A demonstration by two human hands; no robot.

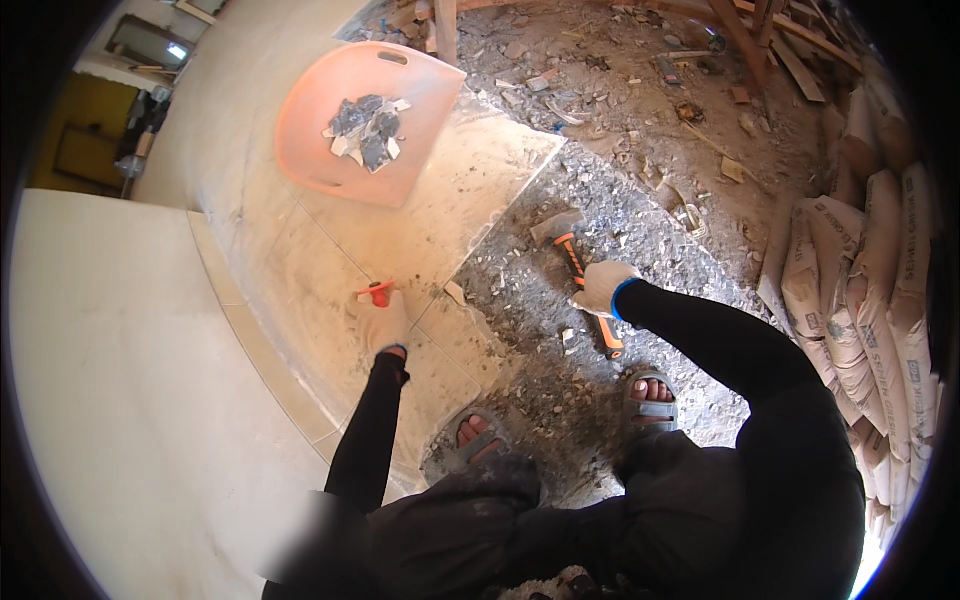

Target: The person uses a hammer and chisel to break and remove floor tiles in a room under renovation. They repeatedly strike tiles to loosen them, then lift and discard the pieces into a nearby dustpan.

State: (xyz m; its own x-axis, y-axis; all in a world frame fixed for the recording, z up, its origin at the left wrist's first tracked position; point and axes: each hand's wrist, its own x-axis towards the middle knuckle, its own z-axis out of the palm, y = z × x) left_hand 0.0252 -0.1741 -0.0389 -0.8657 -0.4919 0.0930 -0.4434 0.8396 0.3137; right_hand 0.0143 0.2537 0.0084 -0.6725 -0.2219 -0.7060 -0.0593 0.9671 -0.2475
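Observation:
My left hand (383, 322), in a pale glove, is closed round a chisel with a red hand guard (378, 290). It is over the beige floor tiles (445, 370); where the chisel's tip lies is hidden. My right hand (608, 288), gloved with a blue cuff, grips the middle of a hammer (571, 258) with an orange and black handle. The hammer's grey head points away from me, over broken grey rubble (520, 290). A loose tile shard (455, 293) lies between my hands at the tile edge.
An orange plastic scoop-shaped tray (300, 140) holding grey and white chips (370, 130) rests on the tiles ahead. Stacked paper sacks (880, 300) line the right side. A white wall (120, 380) stands at left. Dirt, debris and wooden posts (446, 30) are at the back.

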